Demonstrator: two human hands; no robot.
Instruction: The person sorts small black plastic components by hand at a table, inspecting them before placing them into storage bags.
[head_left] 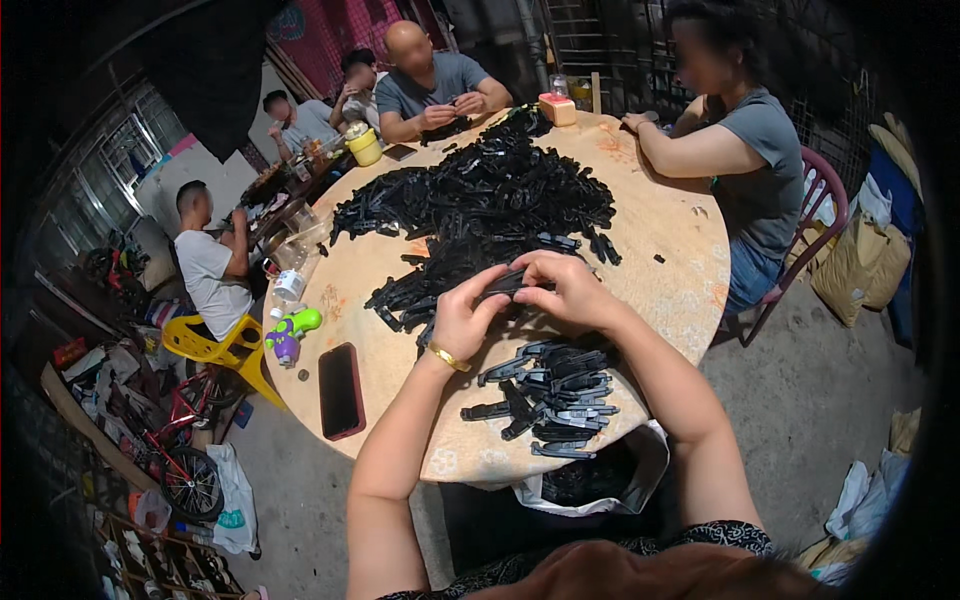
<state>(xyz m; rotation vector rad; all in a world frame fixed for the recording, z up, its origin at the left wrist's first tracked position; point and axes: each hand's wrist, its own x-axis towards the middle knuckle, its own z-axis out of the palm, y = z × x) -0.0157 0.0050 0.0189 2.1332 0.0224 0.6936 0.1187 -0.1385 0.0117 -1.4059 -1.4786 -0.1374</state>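
My left hand (468, 318), with a gold bracelet at the wrist, and my right hand (570, 290) meet over the round table (680, 280). Between their fingertips they pinch a long, narrow black plastic piece (503, 284), partly covered by the fingers. Just beyond them spreads a large heap of similar black pieces (480, 190), which looks like loose clip parts. A smaller pile of black clip-like pieces (560, 395) lies between my forearms, near the table's front edge. Below that edge hangs an open white bag (655, 462) with more dark pieces inside.
Left on the table are a red-edged phone (342, 390), a purple and green toy (290, 335) and a clear bottle (290, 285). A yellow container (363, 146) and an orange-white box (558, 109) stand at the far side. Two people sit at this table; others sit beyond.
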